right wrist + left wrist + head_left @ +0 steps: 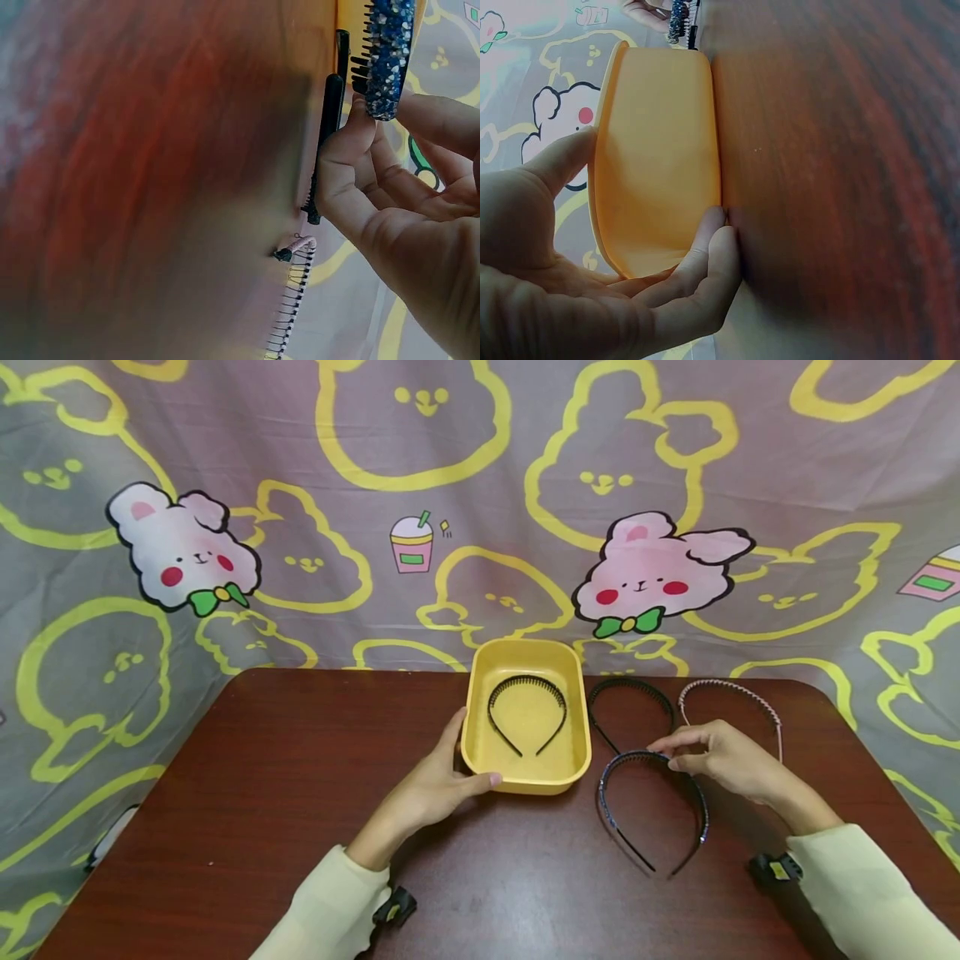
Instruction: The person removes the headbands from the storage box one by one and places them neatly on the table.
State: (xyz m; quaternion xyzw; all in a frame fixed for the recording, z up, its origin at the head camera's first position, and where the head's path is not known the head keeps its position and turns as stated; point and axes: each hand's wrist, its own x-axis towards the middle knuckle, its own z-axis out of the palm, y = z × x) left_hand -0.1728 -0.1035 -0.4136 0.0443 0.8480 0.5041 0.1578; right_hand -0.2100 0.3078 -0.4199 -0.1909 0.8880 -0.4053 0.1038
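Note:
My left hand (438,781) grips the near left corner of a yellow plastic basin (527,783); the left wrist view shows the thumb at its rim and fingers (705,259) curled by its base. In the basin lies a black toothed headband (491,714). My right hand (731,764) pinches a blue glittery headband (603,793) at the top of its arch, its two ends pointing toward me. The right wrist view shows the sparkling stones of this headband (388,56) and its dark teeth between thumb and finger.
Behind the right hand, a second black headband (637,682) and a pink wrapped headband (731,685) lie on the dark red-brown table (262,810). A patterned curtain (480,510) hangs along the table's far edge.

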